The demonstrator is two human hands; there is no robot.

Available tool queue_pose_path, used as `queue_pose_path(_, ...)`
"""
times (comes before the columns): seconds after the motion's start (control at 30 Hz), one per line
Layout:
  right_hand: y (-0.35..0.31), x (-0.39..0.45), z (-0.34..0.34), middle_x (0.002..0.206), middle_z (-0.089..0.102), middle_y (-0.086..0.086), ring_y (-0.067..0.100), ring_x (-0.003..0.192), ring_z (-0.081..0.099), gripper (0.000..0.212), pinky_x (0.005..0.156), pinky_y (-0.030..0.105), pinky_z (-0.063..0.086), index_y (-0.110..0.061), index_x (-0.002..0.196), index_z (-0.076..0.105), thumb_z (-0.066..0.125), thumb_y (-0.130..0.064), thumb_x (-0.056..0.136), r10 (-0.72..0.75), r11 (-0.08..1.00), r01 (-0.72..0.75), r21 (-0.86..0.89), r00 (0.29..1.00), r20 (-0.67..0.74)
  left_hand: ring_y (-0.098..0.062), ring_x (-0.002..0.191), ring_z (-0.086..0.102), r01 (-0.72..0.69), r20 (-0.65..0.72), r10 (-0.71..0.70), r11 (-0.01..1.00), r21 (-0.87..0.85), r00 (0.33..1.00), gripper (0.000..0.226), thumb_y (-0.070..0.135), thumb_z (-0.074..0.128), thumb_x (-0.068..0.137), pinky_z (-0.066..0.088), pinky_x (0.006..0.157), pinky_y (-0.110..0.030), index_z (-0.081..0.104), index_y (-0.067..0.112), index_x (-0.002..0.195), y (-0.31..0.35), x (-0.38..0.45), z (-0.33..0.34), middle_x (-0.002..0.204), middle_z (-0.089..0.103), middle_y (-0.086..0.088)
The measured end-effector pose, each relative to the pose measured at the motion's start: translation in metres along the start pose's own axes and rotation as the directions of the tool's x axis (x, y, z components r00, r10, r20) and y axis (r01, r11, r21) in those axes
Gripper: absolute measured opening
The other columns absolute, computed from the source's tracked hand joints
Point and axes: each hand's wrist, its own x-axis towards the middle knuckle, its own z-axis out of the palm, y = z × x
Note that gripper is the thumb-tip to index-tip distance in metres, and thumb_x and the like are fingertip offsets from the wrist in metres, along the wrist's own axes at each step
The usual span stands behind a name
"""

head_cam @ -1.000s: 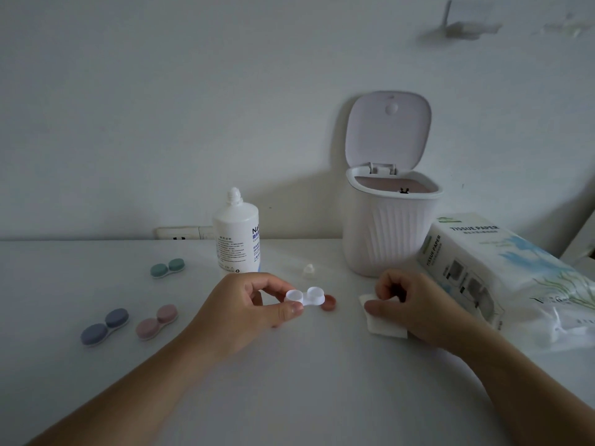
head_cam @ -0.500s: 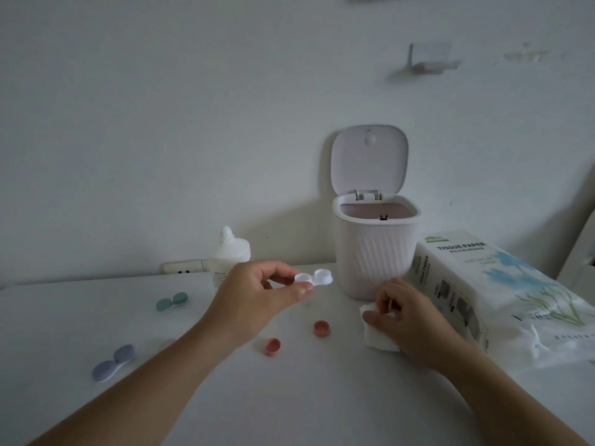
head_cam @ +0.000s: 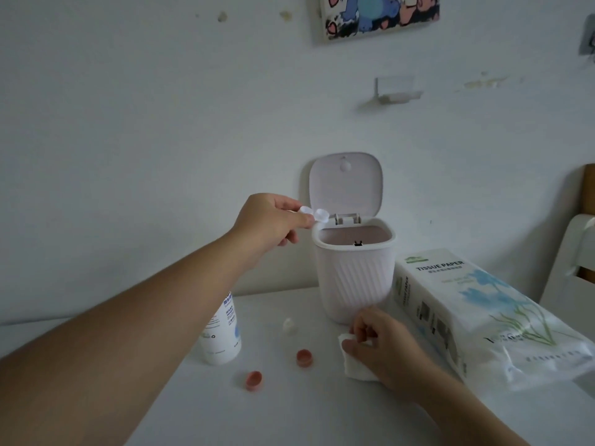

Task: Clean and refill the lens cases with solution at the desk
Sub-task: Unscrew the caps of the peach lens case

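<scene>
My left hand [head_cam: 270,225] pinches a white open lens case [head_cam: 315,215] and holds it tilted just above the left rim of the small white bin [head_cam: 354,278], whose lid stands open. My right hand [head_cam: 380,346] rests on the desk in front of the bin and pinches a folded white tissue [head_cam: 354,365]. Two pink lens-case caps [head_cam: 253,380] [head_cam: 304,357] lie loose on the desk. The solution bottle [head_cam: 222,333] stands behind my left forearm, partly hidden; its small white cap [head_cam: 289,326] lies beside it.
A pack of tissue paper [head_cam: 476,313] lies at the right of the bin. The wall runs close behind the desk. A white chair back [head_cam: 576,259] shows at the far right edge.
My left hand has lifted the white lens case up and to the right, from low over the desk to the bin's rim. My view has tilted upward. The right hand stays on the tissue.
</scene>
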Motion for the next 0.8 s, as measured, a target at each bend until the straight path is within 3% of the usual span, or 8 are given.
queue_pose_path(0.17,0.004,0.001,0.002,0.077,0.056,-0.007,0.006,0.067,0.048,0.025,0.064,0.025,0.041,-0.031,0.070,0.049,0.073,-0.035,0.075,-0.011,1.000,0.011,0.012,1.000,-0.007,-0.010,0.053,0.067,-0.051,0.031,0.046,0.984,0.170,0.998,0.025,0.012,0.082,0.079,0.055,0.056,-0.023,0.074,0.016,0.103,0.000,0.026,0.017,0.076,0.077,-0.008)
queue_pose_path(0.27,0.006,0.001,0.005,0.076,0.055,-0.015,0.004,0.065,0.047,0.024,0.059,0.018,0.037,-0.029,0.072,0.049,0.071,-0.037,0.074,-0.026,1.000,0.026,0.008,1.000,-0.009,-0.010,0.055,0.070,-0.168,0.078,0.149,0.916,0.366,0.986,0.026,0.009,0.076,0.080,0.058,0.062,-0.030,0.073,0.016,0.105,-0.001,0.036,0.024,0.064,0.070,0.005)
queue_pose_path(0.37,0.008,0.001,0.006,0.077,0.053,-0.021,0.003,0.064,0.046,0.025,0.057,0.018,0.036,-0.026,0.074,0.049,0.071,-0.038,0.075,-0.025,1.000,0.025,0.012,1.000,-0.013,-0.009,0.063,0.068,-0.335,0.177,0.287,0.731,0.595,0.941,0.026,0.010,0.068,0.085,0.057,0.069,-0.030,0.074,0.020,0.109,0.003,0.042,0.030,0.079,0.072,0.006)
queue_pose_path(0.47,0.007,0.001,0.006,0.075,0.052,-0.015,0.003,0.064,0.045,0.024,0.059,0.020,0.037,-0.027,0.076,0.049,0.071,-0.037,0.076,-0.028,1.000,0.028,0.014,0.999,-0.024,-0.020,0.086,0.067,-0.456,0.286,0.379,0.511,0.729,0.880,0.024,0.017,0.063,0.094,0.050,0.075,-0.030,0.074,0.022,0.115,0.008,0.044,0.031,0.100,0.074,0.001)
queue_pose_path(0.6,0.005,0.001,0.003,0.079,0.050,-0.011,0.007,0.071,0.048,0.026,0.066,0.025,0.042,-0.030,0.070,0.047,0.072,-0.034,0.075,-0.052,0.999,0.052,0.001,0.998,-0.029,-0.032,0.085,0.064,-0.536,0.422,0.394,0.244,0.808,0.817,0.016,0.020,0.054,0.100,0.053,0.072,-0.039,0.068,0.020,0.107,0.012,0.044,0.027,0.092,0.071,-0.005)
queue_pose_path(0.73,0.002,0.002,0.000,0.083,0.048,-0.012,0.001,0.084,0.045,0.035,0.071,0.019,0.039,-0.027,0.063,0.044,0.076,-0.029,0.076,-0.128,0.990,0.124,-0.062,0.990,-0.065,-0.035,0.079,0.061,-0.552,0.470,0.400,0.114,0.826,0.787,0.014,0.016,0.049,0.100,0.049,0.068,-0.041,0.063,0.017,0.101,0.016,0.041,0.025,0.091,0.069,-0.006)
queue_pose_path(0.8,0.001,0.003,-0.001,0.082,0.050,-0.010,0.001,0.080,0.044,0.036,0.069,0.018,0.038,-0.027,0.063,0.043,0.077,-0.029,0.076,-0.132,0.989,0.127,-0.074,0.989,-0.063,-0.035,0.079,0.061,-0.560,0.491,0.398,0.071,0.825,0.775,0.013,0.014,0.049,0.100,0.049,0.069,-0.041,0.061,0.017,0.100,0.017,0.039,0.025,0.091,0.069,-0.005)
